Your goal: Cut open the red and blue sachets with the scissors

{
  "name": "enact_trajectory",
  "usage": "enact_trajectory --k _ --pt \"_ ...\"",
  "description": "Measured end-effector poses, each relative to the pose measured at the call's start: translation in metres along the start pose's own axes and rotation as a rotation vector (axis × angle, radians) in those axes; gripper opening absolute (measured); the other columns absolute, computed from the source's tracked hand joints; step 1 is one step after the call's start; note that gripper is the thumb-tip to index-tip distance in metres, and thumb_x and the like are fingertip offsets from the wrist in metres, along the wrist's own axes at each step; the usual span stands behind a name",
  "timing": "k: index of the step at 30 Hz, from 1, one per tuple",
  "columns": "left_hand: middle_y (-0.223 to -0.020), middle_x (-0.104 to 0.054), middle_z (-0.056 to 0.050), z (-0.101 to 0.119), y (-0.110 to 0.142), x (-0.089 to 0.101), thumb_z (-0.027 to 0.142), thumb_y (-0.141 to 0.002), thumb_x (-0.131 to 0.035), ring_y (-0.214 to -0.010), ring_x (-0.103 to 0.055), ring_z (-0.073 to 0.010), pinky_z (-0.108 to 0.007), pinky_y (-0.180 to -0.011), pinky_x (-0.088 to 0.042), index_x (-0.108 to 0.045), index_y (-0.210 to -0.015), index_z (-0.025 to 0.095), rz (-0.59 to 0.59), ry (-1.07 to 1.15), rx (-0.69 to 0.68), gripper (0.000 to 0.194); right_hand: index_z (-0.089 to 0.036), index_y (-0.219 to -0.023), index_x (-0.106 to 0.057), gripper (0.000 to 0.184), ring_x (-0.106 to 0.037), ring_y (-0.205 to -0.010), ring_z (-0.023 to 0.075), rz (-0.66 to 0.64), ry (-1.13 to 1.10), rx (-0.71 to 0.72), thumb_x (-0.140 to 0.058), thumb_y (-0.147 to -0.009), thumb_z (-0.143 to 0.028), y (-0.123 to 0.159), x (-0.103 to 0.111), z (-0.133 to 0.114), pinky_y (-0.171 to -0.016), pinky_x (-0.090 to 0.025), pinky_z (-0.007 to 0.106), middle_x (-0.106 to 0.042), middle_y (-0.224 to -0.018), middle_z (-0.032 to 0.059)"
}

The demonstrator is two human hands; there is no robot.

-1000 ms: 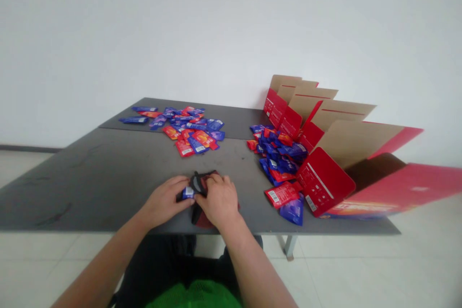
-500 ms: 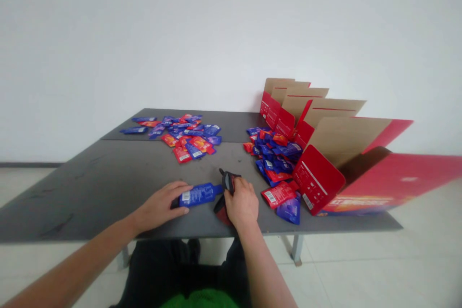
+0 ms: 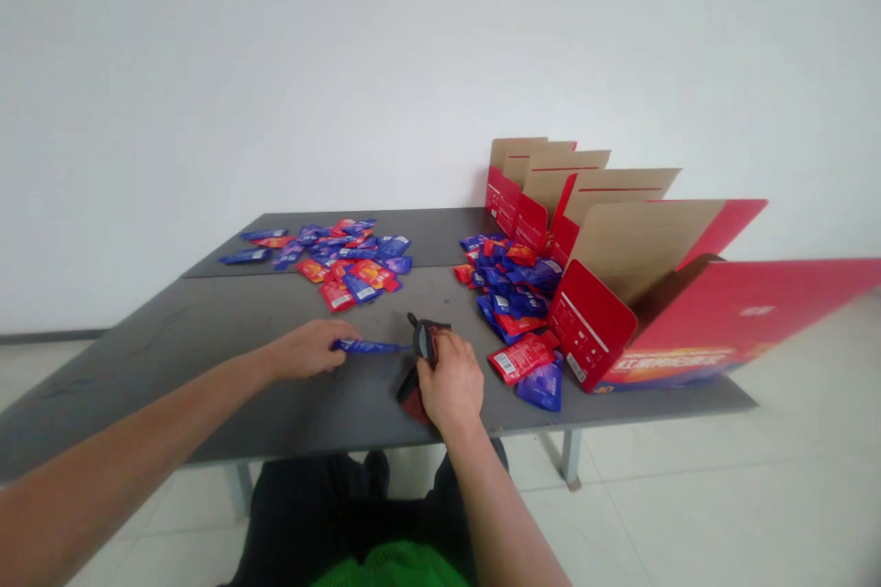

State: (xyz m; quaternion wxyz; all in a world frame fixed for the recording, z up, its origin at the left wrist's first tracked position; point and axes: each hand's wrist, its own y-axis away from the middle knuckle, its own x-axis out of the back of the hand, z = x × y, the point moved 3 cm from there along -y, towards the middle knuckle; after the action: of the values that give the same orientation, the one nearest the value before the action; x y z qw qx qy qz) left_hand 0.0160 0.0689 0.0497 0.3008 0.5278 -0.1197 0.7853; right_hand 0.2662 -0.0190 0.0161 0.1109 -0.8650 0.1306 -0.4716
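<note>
Gray bench [image 3: 275, 413] fills the middle of the view. It is made of two flat tops that meet in a long line, and it has dark scuff marks on it. White wall [image 3: 440, 64] stands behind it, pale floor tiles [image 3: 688, 514] lie below, and a metal leg [image 3: 570, 457] holds the bench up. The left hand [image 3: 309, 350] is shut tight on the end of a blue packet [image 3: 368, 347]. The packet looks thin and points right, and its tip reaches a dark pouch [image 3: 413, 404]. The right hand [image 3: 451, 382] is clamped around that pouch, which has black and dark red parts and sits low on the bench. Red and blue packets [image 3: 351, 271] lie in a messy pile on the far side. More packets [image 3: 513, 289] make a heap beside red cardboard boxes [image 3: 592, 326] with open tan flaps [image 3: 619, 188]. A red packet [image 3: 521, 358] and a purple packet [image 3: 540, 388] lie by the front box.
</note>
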Motion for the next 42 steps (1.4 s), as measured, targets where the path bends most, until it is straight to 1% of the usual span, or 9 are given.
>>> enact_trajectory --k 7,11,16,19,22,24,28,36,42 --pt "-0.060 -0.065 0.002 -0.036 -0.027 -0.009 0.050 -0.082 -0.059 -0.058 -0.068 -0.0205 -0.026 -0.054 -0.052 -0.068 -0.115 0.019 -0.040 0.296 0.243 0.046 -0.023 -0.122 -0.064 0.032 -0.057 -0.113 0.0240 0.019 -0.027 0.000 -0.061 -0.090 -0.023 0.000 0.000 -0.002 -0.098 -0.045 0.032 -0.067 -0.127 0.0058" --pt "-0.058 -0.065 0.000 -0.032 -0.034 -0.007 0.064 -0.080 -0.066 -0.055 -0.066 -0.0193 -0.025 -0.052 -0.048 -0.070 -0.096 0.018 -0.135 0.299 0.261 0.049 -0.023 -0.126 -0.064 0.037 -0.057 -0.116 0.0232 0.035 -0.076 -0.005 -0.059 -0.090 -0.020 0.000 0.002 0.001 -0.101 -0.045 0.032 -0.066 -0.129 0.0062" --pt "-0.066 -0.070 -0.002 -0.009 -0.014 -0.018 0.062 -0.081 -0.069 -0.059 -0.068 -0.0204 -0.027 -0.056 -0.052 -0.069 -0.088 0.019 -0.318 0.365 0.221 0.044 -0.023 -0.124 -0.065 0.034 -0.056 -0.122 0.0213 0.032 -0.195 0.092 -0.056 -0.092 -0.019 0.002 0.009 -0.009 -0.107 -0.042 0.031 -0.064 -0.136 0.0057" --pt "-0.081 -0.075 -0.002 0.003 0.001 -0.028 0.053 -0.086 -0.067 -0.074 -0.071 -0.0232 -0.031 -0.070 -0.056 -0.072 -0.094 0.018 -0.214 0.351 0.097 0.036 -0.025 -0.119 -0.067 0.027 -0.055 -0.123 0.0191 -0.071 -0.227 0.328 -0.059 -0.094 -0.025 -0.004 0.006 -0.038 -0.107 -0.041 0.029 -0.063 -0.138 0.0031" --pt "-0.119 -0.076 -0.004 0.005 0.010 -0.031 0.041 -0.089 -0.064 -0.112 -0.068 -0.0283 -0.036 -0.100 -0.051 -0.071 -0.119 0.019 0.015 0.293 -0.004 0.038 -0.026 -0.119 -0.067 0.026 -0.055 -0.121 0.0191 -0.262 -0.162 0.578 -0.064 -0.093 -0.029 -0.022 -0.008 -0.065 -0.106 -0.040 0.030 -0.064 -0.137 0.0016" --pt "-0.121 -0.075 -0.004 0.002 0.011 -0.032 0.041 -0.088 -0.065 -0.115 -0.066 -0.0283 -0.035 -0.103 -0.049 -0.071 -0.119 0.019 0.066 0.256 -0.003 0.038 -0.025 -0.120 -0.067 0.028 -0.056 -0.117 0.0200 -0.357 -0.071 0.629 -0.066 -0.092 -0.030 -0.040 -0.020 -0.069 -0.103 -0.040 0.032 -0.066 -0.130 0.0030" --pt "-0.085 -0.075 -0.001 -0.005 0.010 -0.035 0.053 -0.090 -0.062 -0.082 -0.070 -0.0230 -0.029 -0.077 -0.051 -0.074 -0.095 0.019 0.000 0.222 0.099 0.036 -0.021 -0.113 -0.069 0.025 -0.057 -0.108 0.0217 -0.431 0.109 0.538 -0.068 -0.091 -0.032 -0.070 -0.034 -0.051 -0.097 -0.041 0.033 -0.070 -0.115 0.0054" --pt "-0.106 -0.071 -0.002 -0.007 0.034 -0.022 0.050 -0.092 -0.064 -0.099 -0.066 -0.0225 -0.028 -0.089 -0.048 -0.074 -0.116 0.025 0.038 0.199 -0.014 0.037 -0.019 -0.098 -0.072 0.016 -0.062 -0.099 0.0253 -0.270 0.240 0.168 -0.063 -0.088 -0.026 -0.041 -0.021 -0.041 -0.079 -0.045 0.033 -0.070 -0.104 0.0096" --pt "-0.105 -0.068 -0.004 -0.034 0.052 -0.026 0.054 -0.090 -0.064 -0.088 -0.066 -0.0203 -0.028 -0.080 -0.052 -0.073 -0.121 0.024 0.134 0.261 0.104 0.043 -0.022 -0.093 -0.071 0.012 -0.064 -0.093 0.0235 -0.323 0.155 0.081 -0.065 -0.086 -0.029 -0.015 0.001 -0.050 -0.077 -0.045 0.032 -0.070 -0.100 0.0073"
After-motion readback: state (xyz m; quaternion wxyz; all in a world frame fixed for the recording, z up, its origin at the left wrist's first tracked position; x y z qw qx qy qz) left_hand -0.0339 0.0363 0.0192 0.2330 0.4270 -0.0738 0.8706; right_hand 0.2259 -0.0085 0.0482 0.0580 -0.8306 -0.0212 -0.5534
